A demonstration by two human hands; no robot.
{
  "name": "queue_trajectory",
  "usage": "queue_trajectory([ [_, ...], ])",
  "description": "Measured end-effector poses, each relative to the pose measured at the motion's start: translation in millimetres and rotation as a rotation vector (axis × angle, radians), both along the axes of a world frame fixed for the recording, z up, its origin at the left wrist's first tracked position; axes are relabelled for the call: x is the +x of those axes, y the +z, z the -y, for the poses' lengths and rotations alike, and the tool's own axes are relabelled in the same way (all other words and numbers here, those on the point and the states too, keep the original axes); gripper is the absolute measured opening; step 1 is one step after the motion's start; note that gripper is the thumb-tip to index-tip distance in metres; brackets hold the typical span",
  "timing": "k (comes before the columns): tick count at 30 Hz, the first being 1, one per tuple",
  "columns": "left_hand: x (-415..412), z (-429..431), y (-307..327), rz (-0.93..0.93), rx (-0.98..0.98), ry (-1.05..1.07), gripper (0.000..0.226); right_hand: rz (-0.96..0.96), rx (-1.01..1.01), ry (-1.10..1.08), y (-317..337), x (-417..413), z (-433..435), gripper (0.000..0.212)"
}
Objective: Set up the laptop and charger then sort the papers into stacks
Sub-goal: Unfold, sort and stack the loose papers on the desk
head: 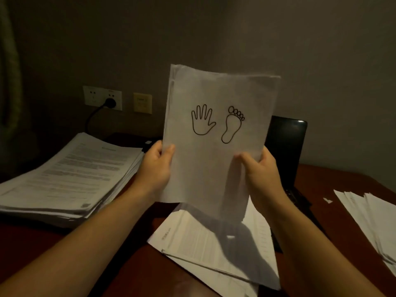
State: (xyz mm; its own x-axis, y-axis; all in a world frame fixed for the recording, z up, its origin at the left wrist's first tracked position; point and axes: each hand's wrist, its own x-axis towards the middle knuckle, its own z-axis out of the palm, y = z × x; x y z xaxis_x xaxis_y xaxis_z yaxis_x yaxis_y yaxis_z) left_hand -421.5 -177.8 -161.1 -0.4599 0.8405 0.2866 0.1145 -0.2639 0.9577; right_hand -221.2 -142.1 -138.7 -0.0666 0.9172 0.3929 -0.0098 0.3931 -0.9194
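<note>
I hold a sheaf of white papers (216,163) upright above the desk; its front sheet shows an outlined hand and foot. My left hand (155,168) grips its lower left edge, thumb on the front. My right hand (260,172) grips the lower right edge the same way. Behind the sheaf stands an open black laptop (286,146), mostly hidden. A black charger plug (110,102) sits in the wall socket, its cable running down behind the desk. A thick stack of printed papers (70,174) lies at the left.
Loose printed sheets (205,249) lie on the dark wooden desk (120,260) under my hands. Another spread of white papers (372,219) lies at the right edge, with a small paper scrap (327,200) beside it. A yellowish wall plate (142,103) is next to the socket.
</note>
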Motion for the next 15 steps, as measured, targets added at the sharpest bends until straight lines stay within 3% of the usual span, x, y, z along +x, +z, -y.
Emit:
queue_trajectory([
  [6,-62.5,13.1,20.9,-0.113,-0.066,0.168,0.019,-0.063,-0.141,0.103,12.9,-57.7,1.9,0.026],
  [9,-97.8,27.3,28.0,-0.108,-0.068,0.243,0.015,-0.116,-0.277,0.197,7.5,-91.2,4.2,0.014],
  [11,-123.6,36.4,29.4,-0.094,-0.093,0.29,0.015,-0.054,-0.275,0.223,-1.5,-115.9,5.0,0.011],
  [15,-177.7,51.1,26.5,-0.157,-0.171,0.416,0.031,0.024,-0.257,0.29,-21.0,-165.8,8.4,0.037],
])
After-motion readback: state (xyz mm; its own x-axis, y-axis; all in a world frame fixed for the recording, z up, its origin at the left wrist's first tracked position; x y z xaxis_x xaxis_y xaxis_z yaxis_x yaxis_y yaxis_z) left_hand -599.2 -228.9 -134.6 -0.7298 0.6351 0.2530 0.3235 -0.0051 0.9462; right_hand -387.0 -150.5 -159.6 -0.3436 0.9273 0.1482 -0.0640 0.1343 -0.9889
